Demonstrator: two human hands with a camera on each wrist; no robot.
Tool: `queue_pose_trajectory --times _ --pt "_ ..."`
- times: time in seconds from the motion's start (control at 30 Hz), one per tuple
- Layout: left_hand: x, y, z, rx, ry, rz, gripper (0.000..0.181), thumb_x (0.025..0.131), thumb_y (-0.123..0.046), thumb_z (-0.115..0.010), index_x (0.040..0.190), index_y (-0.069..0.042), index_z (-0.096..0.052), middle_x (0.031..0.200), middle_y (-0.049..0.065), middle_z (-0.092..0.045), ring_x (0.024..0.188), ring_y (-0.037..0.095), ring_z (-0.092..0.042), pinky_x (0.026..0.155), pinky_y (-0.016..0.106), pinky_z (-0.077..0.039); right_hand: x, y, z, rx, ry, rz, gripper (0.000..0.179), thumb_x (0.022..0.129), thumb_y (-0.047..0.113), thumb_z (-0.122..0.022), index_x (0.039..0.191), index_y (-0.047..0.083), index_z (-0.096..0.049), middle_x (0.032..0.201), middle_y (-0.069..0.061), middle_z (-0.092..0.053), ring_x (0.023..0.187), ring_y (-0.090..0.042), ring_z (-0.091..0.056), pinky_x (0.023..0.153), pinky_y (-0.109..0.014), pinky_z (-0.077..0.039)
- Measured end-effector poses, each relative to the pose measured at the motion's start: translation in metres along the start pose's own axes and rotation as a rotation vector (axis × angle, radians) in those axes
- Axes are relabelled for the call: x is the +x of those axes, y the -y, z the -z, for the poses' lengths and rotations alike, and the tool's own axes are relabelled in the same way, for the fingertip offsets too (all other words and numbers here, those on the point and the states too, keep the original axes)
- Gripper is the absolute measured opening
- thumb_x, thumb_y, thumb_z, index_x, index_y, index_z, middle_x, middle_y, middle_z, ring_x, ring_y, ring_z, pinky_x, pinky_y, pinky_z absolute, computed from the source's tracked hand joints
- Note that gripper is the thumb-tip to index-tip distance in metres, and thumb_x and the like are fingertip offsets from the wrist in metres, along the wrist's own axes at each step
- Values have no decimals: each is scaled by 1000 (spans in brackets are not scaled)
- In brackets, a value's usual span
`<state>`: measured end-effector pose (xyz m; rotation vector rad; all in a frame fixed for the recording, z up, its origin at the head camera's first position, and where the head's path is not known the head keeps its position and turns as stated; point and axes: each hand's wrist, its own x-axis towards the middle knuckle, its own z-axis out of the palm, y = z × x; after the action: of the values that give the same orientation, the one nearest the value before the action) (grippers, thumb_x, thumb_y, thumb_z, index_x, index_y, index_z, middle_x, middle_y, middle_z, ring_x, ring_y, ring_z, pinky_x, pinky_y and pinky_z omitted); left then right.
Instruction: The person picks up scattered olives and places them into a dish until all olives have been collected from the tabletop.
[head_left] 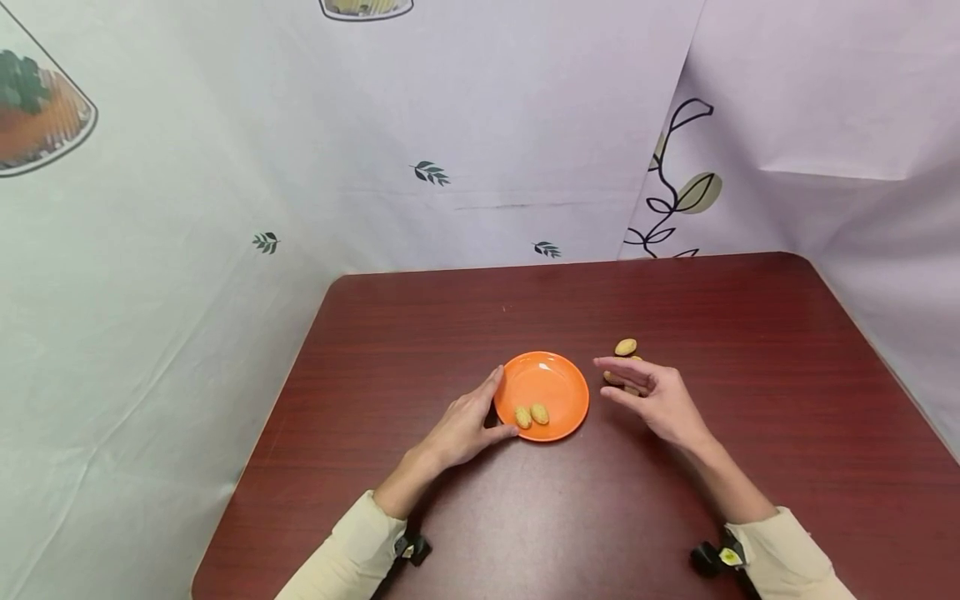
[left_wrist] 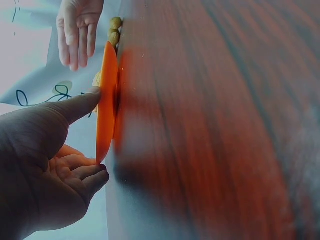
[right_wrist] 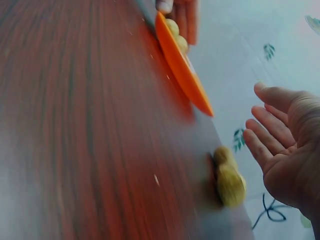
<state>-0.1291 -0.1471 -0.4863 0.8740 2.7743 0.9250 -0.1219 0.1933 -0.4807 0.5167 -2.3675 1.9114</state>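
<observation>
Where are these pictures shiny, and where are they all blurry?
Head view: pale sheen on the table, glint on the orange plate; left wrist view: table smeary, orange reflected on it; right wrist view: table and nearby yellow lumps blurry.

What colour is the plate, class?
The plate is plain orange, seen best in the head view.

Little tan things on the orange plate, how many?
2 on the plate: one little tan thing nearer the left hand, another beside it. More, some partly hidden, lie by the right hand.
</observation>
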Motion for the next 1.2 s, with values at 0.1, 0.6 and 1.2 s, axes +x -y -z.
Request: queue_pose_trajectory --times 0.1,0.6,1.2 --pt "0 -1 0 2 4 6 100 95 -36 -83 167 2 -26 170 20 -33 151 34 -43 119 53 -38 -6 -2 13 26 -29 -27 45 93 -3 -79 136 -6 -67 133 -31 -67 118 -25 -73 92 -24 -58" --pt "0 -9 4 11 37 68 98 95 -34 -84 167 1 -27 171 16 -31 151 33 -42 120 53 -38 -37 -17 50 -66 -62 -84 30 95 -4 -77 124 -8 -73 117 -22 -76 105 -9 -76 84 -20 -59" --pt "0 -10 3 21 47 76 99 95 -36 -83 168 0 -25 171 17 -30 152 31 -40 121 52 -37 -43 -26 48 -59 -21 -126 33 93 -3 -79 124 -9 -73 121 -24 -75 106 -3 -74 83 -20 -59"
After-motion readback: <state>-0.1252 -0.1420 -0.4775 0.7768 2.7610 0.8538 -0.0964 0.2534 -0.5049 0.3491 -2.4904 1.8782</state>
